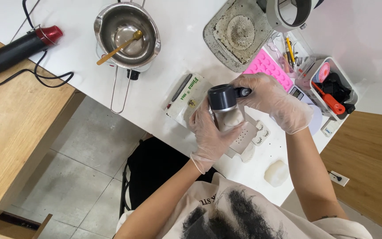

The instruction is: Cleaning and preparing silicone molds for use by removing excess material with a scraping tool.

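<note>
left hand [211, 135] gripping a white lump [230, 118] against the grater [239, 137], over the white table [177, 53]. right hand [273, 99] closed round the dark handle [223, 97]. judgement: steady short strokes, fingertips kept off the holes, shavings falling beneath.

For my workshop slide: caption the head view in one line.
Gloved left hand steadies a grater while the right hand grips its dark knob, beside a metal melting pot.
</note>
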